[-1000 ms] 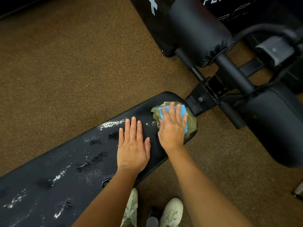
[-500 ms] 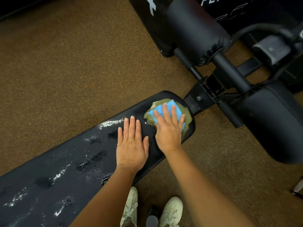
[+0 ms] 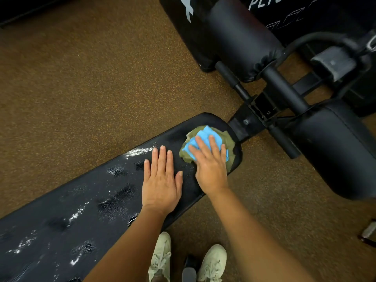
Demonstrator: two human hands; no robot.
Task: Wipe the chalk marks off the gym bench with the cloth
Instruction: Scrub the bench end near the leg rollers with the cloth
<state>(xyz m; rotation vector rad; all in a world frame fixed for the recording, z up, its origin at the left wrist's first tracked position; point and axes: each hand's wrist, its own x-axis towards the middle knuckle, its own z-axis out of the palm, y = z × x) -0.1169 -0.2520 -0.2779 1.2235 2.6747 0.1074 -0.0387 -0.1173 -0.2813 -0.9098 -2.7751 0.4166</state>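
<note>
A black padded gym bench (image 3: 85, 204) runs from the lower left to the middle of the view. White chalk marks (image 3: 140, 152) streak its far edge, and more patches lie toward the left end. A crumpled blue and olive cloth (image 3: 205, 137) lies on the bench's right end. My right hand (image 3: 209, 163) presses flat on the cloth with straight fingers. My left hand (image 3: 161, 180) rests flat on the pad just left of the cloth, fingers together.
Black padded rollers (image 3: 240, 37) and a metal frame (image 3: 252, 117) stand just beyond the bench's right end. A black plyo box (image 3: 305, 15) sits at the back. My pale shoes (image 3: 211, 263) stand on the brown speckled floor (image 3: 81, 88) beside the bench.
My right hand has slid the cloth leftward along the bench end, from its right edge toward the middle. My left hand has stayed in place.
</note>
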